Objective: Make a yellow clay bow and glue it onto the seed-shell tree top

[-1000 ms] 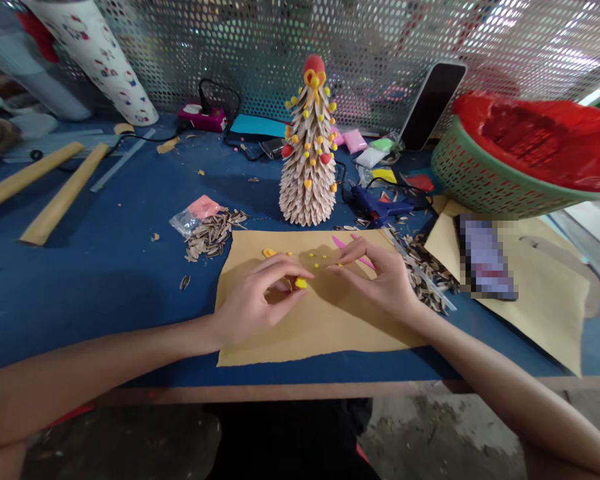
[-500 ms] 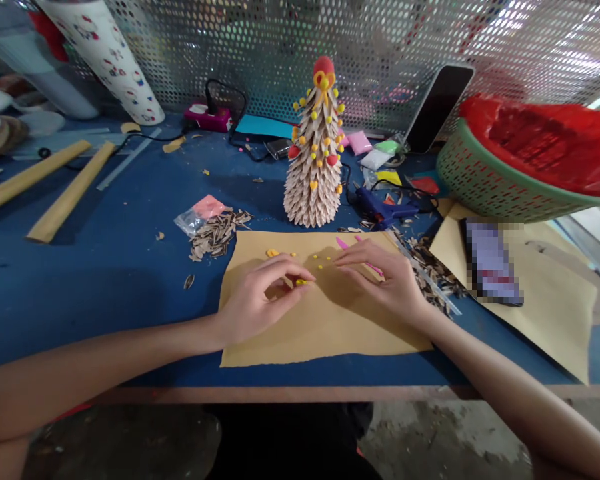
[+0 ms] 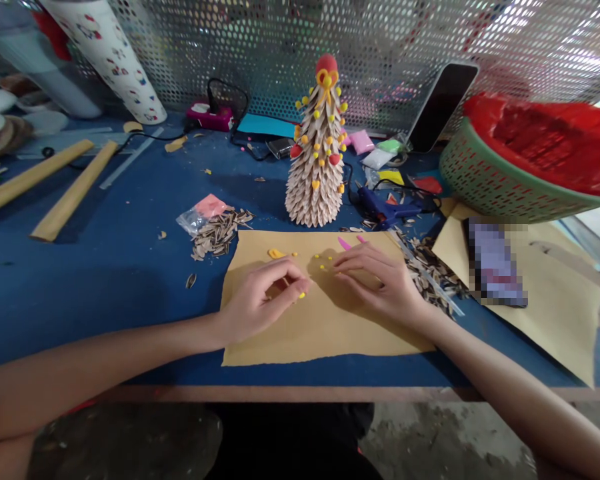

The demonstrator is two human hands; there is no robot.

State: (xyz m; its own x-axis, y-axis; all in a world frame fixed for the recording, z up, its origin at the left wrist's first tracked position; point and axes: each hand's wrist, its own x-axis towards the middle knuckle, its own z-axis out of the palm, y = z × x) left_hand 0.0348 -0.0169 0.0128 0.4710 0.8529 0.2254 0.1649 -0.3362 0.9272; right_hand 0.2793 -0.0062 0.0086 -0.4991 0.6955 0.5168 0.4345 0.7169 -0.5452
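My left hand (image 3: 267, 297) is over the left half of a brown paper sheet (image 3: 300, 343), its thumb and fingertips pinched on a small piece of yellow clay (image 3: 302, 295). To the right, my right hand (image 3: 375, 280) hovers over the sheet with its fingers curved; whether its fingertips hold anything is too small to tell. Tiny yellow bits (image 3: 322, 267) lie between the hands. An orange-yellow lump (image 3: 276, 253) rests beyond my left hand. Pink tools (image 3: 344, 244) are partly hidden behind my right hand. A cone tree of pale shells (image 3: 315, 190) with coloured balls stands behind the sheet.
Seed shells (image 3: 217, 237) lie left of the sheet, and more shells (image 3: 433, 267) at its right. A blue glue gun (image 3: 390, 208) is behind. At the right are a green basket (image 3: 510, 183) and a phone (image 3: 445, 103). Wooden sticks (image 3: 75, 193) lie at the left.
My left fingertips have closed together more, and the yellow piece now shows slightly lower, beneath them. My right hand has barely moved. The whole view has shifted slightly.
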